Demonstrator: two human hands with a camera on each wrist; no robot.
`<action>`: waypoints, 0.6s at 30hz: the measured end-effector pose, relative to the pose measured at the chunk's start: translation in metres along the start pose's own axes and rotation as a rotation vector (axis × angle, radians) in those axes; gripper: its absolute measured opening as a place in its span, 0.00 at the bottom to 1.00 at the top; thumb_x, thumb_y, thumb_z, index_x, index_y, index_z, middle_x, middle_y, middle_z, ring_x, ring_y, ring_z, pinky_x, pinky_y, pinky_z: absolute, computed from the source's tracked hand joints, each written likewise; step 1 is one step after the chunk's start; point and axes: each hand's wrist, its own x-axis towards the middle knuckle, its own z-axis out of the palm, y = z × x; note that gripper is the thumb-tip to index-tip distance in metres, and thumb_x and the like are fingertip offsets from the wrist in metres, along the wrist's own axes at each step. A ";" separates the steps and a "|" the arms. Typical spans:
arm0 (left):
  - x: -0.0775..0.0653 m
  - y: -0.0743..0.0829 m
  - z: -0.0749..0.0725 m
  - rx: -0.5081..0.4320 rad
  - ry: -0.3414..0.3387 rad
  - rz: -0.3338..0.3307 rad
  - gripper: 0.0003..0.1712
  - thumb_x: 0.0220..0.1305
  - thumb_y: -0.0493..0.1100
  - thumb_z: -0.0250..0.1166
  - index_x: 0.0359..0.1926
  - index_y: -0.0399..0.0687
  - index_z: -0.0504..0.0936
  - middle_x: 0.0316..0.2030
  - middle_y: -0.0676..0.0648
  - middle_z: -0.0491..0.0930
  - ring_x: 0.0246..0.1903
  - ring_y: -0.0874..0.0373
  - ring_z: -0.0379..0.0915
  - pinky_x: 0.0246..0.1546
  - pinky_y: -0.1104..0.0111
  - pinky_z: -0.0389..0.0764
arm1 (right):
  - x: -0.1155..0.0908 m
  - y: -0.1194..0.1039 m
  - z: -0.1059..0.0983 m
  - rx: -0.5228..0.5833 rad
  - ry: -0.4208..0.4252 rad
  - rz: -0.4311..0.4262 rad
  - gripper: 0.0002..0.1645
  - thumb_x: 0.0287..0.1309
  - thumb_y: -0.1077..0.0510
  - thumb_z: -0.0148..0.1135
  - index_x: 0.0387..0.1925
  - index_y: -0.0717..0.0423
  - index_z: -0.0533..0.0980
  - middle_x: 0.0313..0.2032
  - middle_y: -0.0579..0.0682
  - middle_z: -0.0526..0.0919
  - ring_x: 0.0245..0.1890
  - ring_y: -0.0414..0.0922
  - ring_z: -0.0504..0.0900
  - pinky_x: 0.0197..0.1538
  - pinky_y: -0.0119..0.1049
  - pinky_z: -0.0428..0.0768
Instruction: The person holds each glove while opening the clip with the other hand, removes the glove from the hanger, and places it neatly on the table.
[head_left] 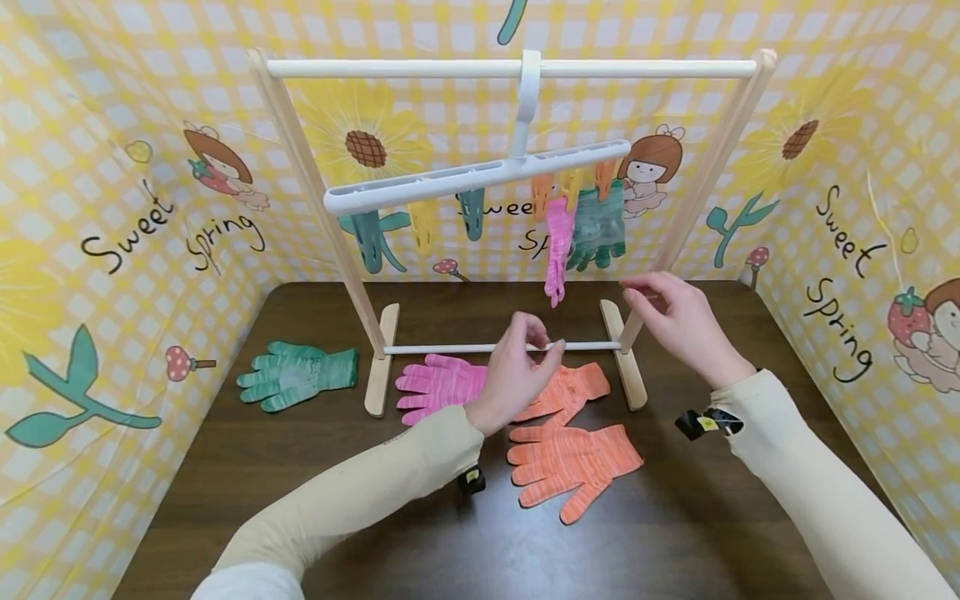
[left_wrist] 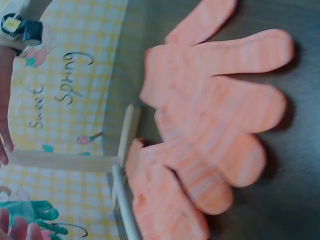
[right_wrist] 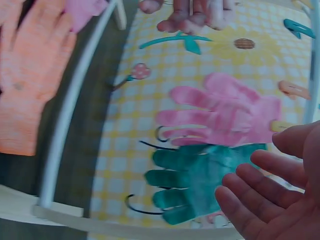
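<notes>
A pink glove point(head_left: 558, 243) and a green glove point(head_left: 602, 227) hang by clips from the right half of a pale clip hanger point(head_left: 427, 187). My right hand point(head_left: 678, 321) is raised at the right of them, its palm and loosely extended fingers bare in the right wrist view. Lower and nearer the middle, my left hand point(head_left: 520, 367) has relaxed, slightly bent fingers and holds nothing. Beneath it on the table lie another pink glove point(head_left: 435, 387), partly hidden by that hand, and an orange glove point(head_left: 581, 387). A second orange glove point(head_left: 573, 467) lies closer to me.
The hanger hooks over the top bar point(head_left: 420, 70) of a wooden rack, tilted with its left end lower. Teal clips point(head_left: 367, 240) and a yellow clip point(head_left: 422, 227) dangle bare on its left half. Another green glove point(head_left: 296, 375) lies left of the rack's foot point(head_left: 381, 367).
</notes>
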 end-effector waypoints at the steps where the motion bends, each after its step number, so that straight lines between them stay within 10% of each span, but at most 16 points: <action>1: 0.004 0.000 -0.002 -0.023 0.015 -0.010 0.16 0.74 0.44 0.65 0.51 0.43 0.68 0.42 0.41 0.77 0.43 0.48 0.79 0.40 0.60 0.83 | 0.003 -0.002 -0.002 0.010 0.012 -0.010 0.17 0.76 0.56 0.60 0.57 0.60 0.82 0.52 0.58 0.86 0.47 0.50 0.85 0.47 0.22 0.75; 8: 0.028 0.003 -0.013 -0.084 0.099 -0.041 0.21 0.75 0.45 0.64 0.59 0.41 0.68 0.51 0.39 0.77 0.51 0.44 0.76 0.44 0.52 0.83 | 0.022 -0.015 -0.014 0.043 0.070 -0.072 0.16 0.75 0.59 0.60 0.58 0.62 0.82 0.52 0.60 0.85 0.43 0.25 0.78 0.48 0.16 0.72; 12: 0.041 0.006 -0.018 -0.092 0.117 -0.055 0.22 0.74 0.45 0.65 0.60 0.38 0.69 0.52 0.39 0.77 0.52 0.45 0.75 0.45 0.52 0.83 | 0.033 -0.024 -0.020 0.028 0.065 -0.062 0.17 0.75 0.57 0.60 0.58 0.61 0.82 0.53 0.58 0.85 0.48 0.37 0.82 0.51 0.19 0.75; 18: 0.065 0.007 -0.027 -0.079 0.138 -0.062 0.22 0.74 0.43 0.65 0.61 0.36 0.70 0.53 0.39 0.77 0.52 0.45 0.76 0.47 0.54 0.83 | 0.047 -0.035 -0.022 0.003 0.016 -0.022 0.20 0.77 0.53 0.58 0.60 0.59 0.81 0.55 0.58 0.84 0.53 0.54 0.83 0.57 0.51 0.81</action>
